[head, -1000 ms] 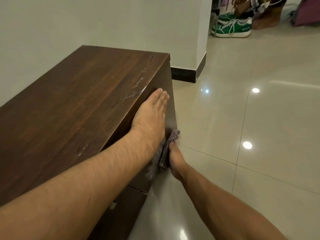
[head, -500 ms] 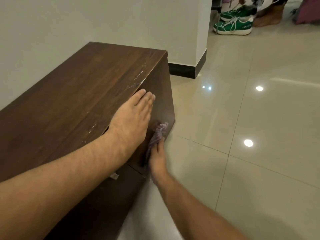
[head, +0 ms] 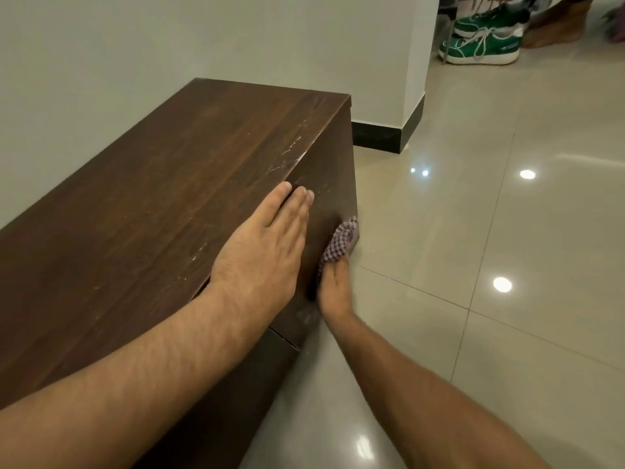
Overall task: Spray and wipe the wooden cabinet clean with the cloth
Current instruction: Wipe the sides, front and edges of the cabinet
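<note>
We look down on a dark wooden cabinet [head: 162,198] that stands against a pale wall [head: 169,38] on a glossy tiled floor [head: 507,333]. The person's left hand [head: 260,252] lies palm down on the cabinet's top at its front edge, with the fingers straight, close together and gripping nothing. We see pale scratch-like marks along the top near that edge, ahead of the fingertips.

The right hand [head: 334,289] sits lower, against the cabinet's front face and close to the floor. The cloth [head: 340,243], a small purple-and-white check, is bunched over this hand's fingers and touches the front panel near its far bottom corner. The fabric hides the fingers, so we cannot tell whether they curl round it or press it flat.

A seam between two front panels shows just below the right wrist. Beyond the cabinet a black skirting [head: 378,137] runs round the wall's corner. Farther off, green shoes [head: 483,49] with white laces sit on the floor, and round spots of light glint on the tiles
</note>
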